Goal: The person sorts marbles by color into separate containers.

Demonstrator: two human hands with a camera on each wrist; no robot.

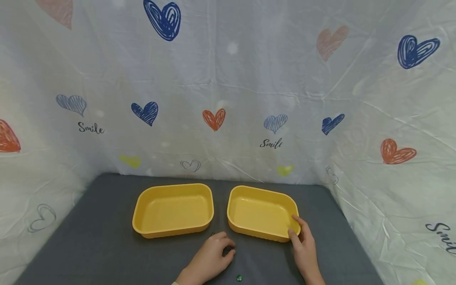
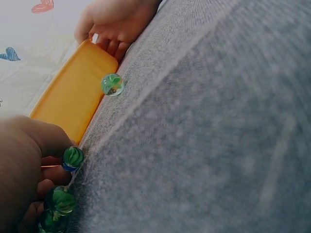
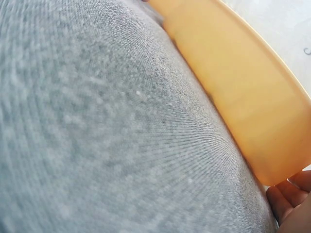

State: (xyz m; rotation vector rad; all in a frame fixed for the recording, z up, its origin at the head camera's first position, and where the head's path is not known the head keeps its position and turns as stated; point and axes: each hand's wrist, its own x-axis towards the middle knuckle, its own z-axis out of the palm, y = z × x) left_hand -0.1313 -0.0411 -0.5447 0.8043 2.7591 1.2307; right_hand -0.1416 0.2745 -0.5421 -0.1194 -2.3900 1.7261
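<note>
My left hand [image 1: 213, 255] is low over the table, fingers curled around green glass marbles [image 2: 61, 200]. Another green marble [image 2: 73, 158] sits by the thumb tip. The head view hides these beneath the hand. A clear marble with a green and yellow swirl [image 2: 112, 84] lies apart on the cloth. At the right, my right hand [image 1: 304, 247] grips the near right corner of a yellow tray [image 1: 261, 233], thumb at the rim. No marbles show inside this tray.
A second yellow tray [image 1: 174, 230] stands to the left of the gripped one. Dark grey cloth [image 1: 89, 245] covers the table. Just right of my left hand, a green marble [image 1: 239, 278] lies near the front. A white curtain with printed hearts [image 1: 235, 79] hangs behind and at both sides.
</note>
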